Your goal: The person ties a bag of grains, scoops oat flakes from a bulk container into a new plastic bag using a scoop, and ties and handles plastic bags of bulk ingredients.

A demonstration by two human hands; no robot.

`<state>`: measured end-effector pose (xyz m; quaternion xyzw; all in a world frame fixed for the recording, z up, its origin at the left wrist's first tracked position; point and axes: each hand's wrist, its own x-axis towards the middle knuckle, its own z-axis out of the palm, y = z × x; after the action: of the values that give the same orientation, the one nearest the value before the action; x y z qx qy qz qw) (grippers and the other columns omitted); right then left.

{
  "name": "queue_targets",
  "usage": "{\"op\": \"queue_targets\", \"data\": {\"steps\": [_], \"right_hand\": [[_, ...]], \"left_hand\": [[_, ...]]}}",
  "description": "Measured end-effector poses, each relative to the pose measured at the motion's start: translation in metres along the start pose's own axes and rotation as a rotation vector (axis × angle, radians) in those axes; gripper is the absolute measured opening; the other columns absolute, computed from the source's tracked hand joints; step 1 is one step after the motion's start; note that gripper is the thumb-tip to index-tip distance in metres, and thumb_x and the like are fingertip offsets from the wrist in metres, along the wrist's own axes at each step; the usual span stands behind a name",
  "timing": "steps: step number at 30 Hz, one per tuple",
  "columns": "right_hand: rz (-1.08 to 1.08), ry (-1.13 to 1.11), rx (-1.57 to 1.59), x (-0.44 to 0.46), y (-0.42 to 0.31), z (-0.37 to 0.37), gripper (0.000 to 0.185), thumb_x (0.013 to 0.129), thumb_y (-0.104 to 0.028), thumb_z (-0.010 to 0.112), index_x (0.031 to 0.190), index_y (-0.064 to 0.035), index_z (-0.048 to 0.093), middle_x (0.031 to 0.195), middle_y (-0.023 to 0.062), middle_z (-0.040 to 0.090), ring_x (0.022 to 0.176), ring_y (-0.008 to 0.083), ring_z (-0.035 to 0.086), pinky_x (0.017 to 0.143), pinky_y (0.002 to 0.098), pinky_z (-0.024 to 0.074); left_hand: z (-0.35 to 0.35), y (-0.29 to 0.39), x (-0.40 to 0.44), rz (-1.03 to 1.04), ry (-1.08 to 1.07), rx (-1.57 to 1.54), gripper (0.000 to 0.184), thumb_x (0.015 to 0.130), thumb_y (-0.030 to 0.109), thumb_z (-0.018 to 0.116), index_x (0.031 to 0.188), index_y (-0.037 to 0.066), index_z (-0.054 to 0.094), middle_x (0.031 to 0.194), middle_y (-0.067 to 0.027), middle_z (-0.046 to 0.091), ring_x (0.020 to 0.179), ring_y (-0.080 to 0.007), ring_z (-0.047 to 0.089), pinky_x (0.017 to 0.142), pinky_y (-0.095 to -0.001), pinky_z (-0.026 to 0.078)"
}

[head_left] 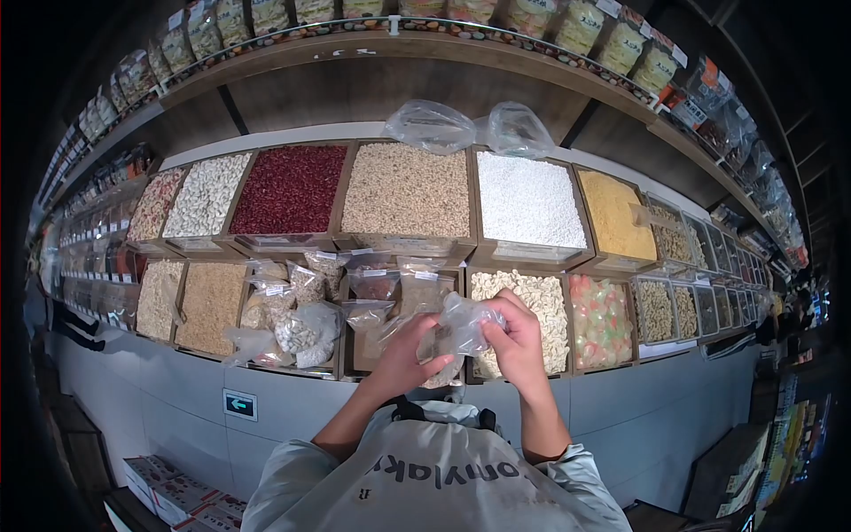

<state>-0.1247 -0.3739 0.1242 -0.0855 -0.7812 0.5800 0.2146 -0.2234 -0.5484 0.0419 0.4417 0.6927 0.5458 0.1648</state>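
In front of my chest, my left hand (409, 356) curls around the lower left side of a crumpled clear plastic bag (467, 321). My right hand (516, 335) pinches the bag's upper right part between thumb and fingers. What the bag contains is hard to make out. Just behind the hands is a bin with several small filled bags, among them a bag of brownish goods (424, 288). To its left, a fuller clear bag of white pieces (308, 333) lies among other labelled bags. Pale curved pieces (542, 324) fill the bin beside my right hand.
The back row holds white beans (208, 195), dark red beans (288, 189), tan beans (408, 188), small white balls (532, 197) and yellow grain (613, 211). Wrapped sweets (601, 319) fill a front bin. Loose plastic bags (432, 127) lie behind, below a shelf (390, 49) of packets.
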Motion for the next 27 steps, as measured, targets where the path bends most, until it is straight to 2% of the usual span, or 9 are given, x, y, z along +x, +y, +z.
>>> {"op": "queue_targets", "data": {"steps": [4, 9, 13, 15, 16, 18, 22, 24, 27], "right_hand": [[0.065, -0.005, 0.084, -0.002, -0.004, 0.002, 0.011, 0.088, 0.005, 0.060, 0.098, 0.0056, 0.065, 0.084, 0.0057, 0.050, 0.067, 0.0115, 0.055, 0.059, 0.0248, 0.0444], [0.063, -0.040, 0.003, -0.005, -0.007, 0.002, 0.012, 0.088, 0.006, 0.059, 0.099, 0.0065, 0.065, 0.085, 0.0058, 0.051, 0.067, 0.0114, 0.056, 0.060, 0.0248, 0.0456], [0.116, -0.045, 0.100, -0.009, -0.003, 0.008, 0.014, 0.088, 0.007, 0.059, 0.100, 0.0067, 0.066, 0.086, 0.0062, 0.052, 0.068, 0.0119, 0.058, 0.060, 0.0251, 0.0464], [0.104, -0.049, 0.093, -0.009, -0.005, 0.010, 0.014, 0.088, 0.008, 0.059, 0.100, 0.0070, 0.066, 0.086, 0.0063, 0.053, 0.068, 0.0121, 0.059, 0.059, 0.0251, 0.0473], [0.130, -0.050, 0.129, -0.009, -0.009, 0.011, 0.012, 0.088, 0.008, 0.059, 0.097, 0.0079, 0.066, 0.086, 0.0059, 0.053, 0.067, 0.0122, 0.061, 0.059, 0.0242, 0.0487], [0.157, -0.050, 0.164, -0.010, -0.014, 0.011, 0.010, 0.087, 0.009, 0.060, 0.095, 0.0087, 0.067, 0.087, 0.0056, 0.053, 0.065, 0.0123, 0.062, 0.058, 0.0234, 0.0500], [0.158, -0.050, 0.049, -0.016, -0.014, 0.009, 0.008, 0.087, 0.007, 0.066, 0.095, 0.0087, 0.068, 0.086, 0.0060, 0.055, 0.065, 0.0133, 0.065, 0.057, 0.0234, 0.0506], [0.147, -0.036, 0.036, -0.019, -0.010, 0.008, 0.008, 0.088, 0.005, 0.067, 0.095, 0.0090, 0.068, 0.085, 0.0062, 0.056, 0.064, 0.0139, 0.067, 0.057, 0.0231, 0.0507], [0.197, -0.013, 0.089, -0.021, -0.005, 0.007, 0.006, 0.086, 0.006, 0.069, 0.092, 0.0088, 0.068, 0.085, 0.0068, 0.056, 0.065, 0.0141, 0.066, 0.058, 0.0255, 0.0559]], "left_hand": [[0.003, 0.007, -0.001, -0.031, -0.028, -0.008, 0.070, 0.077, 0.017, 0.081, 0.136, 0.004, 0.046, 0.123, -0.0173, 0.057, 0.118, -0.0342, 0.057, 0.100, -0.0401, 0.045], [0.009, 0.015, -0.002, -0.028, 0.091, -0.116, 0.063, 0.075, 0.013, 0.082, 0.129, 0.002, 0.051, 0.118, -0.0140, 0.058, 0.109, -0.0288, 0.058, 0.095, -0.0393, 0.046], [0.010, 0.001, -0.002, 0.007, 0.104, -0.060, 0.053, 0.078, 0.010, 0.077, 0.124, 0.001, 0.053, 0.112, -0.0133, 0.061, 0.101, -0.0273, 0.061, 0.089, -0.0369, 0.047], [0.008, -0.002, -0.003, 0.004, 0.093, -0.059, 0.040, 0.082, 0.003, 0.064, 0.121, -0.002, 0.055, 0.105, -0.0191, 0.064, 0.097, -0.0320, 0.065, 0.086, -0.0363, 0.051], [0.009, -0.006, -0.004, 0.003, 0.093, -0.060, 0.040, 0.082, 0.003, 0.064, 0.121, -0.002, 0.055, 0.105, -0.0191, 0.064, 0.097, -0.0320, 0.065, 0.086, -0.0363, 0.051], [0.010, -0.020, -0.007, -0.092, 0.120, -0.221, 0.025, 0.087, -0.002, 0.050, 0.109, -0.004, 0.060, 0.098, -0.0152, 0.066, 0.090, -0.0248, 0.066, 0.081, -0.0315, 0.051], [0.005, -0.024, -0.010, -0.113, 0.126, -0.404, 0.025, 0.088, -0.004, 0.042, 0.103, -0.004, 0.062, 0.098, -0.0117, 0.067, 0.090, -0.0175, 0.064, 0.080, -0.0283, 0.050], [0.002, -0.016, -0.009, -0.083, 0.237, -0.412, 0.031, 0.088, -0.006, 0.037, 0.104, -0.004, 0.062, 0.098, -0.0086, 0.067, 0.092, -0.0132, 0.063, 0.082, -0.0269, 0.049], [-0.002, -0.024, -0.013, -0.187, 0.272, -0.580, 0.034, 0.085, -0.006, 0.035, 0.105, -0.003, 0.063, 0.098, -0.0087, 0.067, 0.093, -0.0138, 0.063, 0.085, -0.0266, 0.049]]}}
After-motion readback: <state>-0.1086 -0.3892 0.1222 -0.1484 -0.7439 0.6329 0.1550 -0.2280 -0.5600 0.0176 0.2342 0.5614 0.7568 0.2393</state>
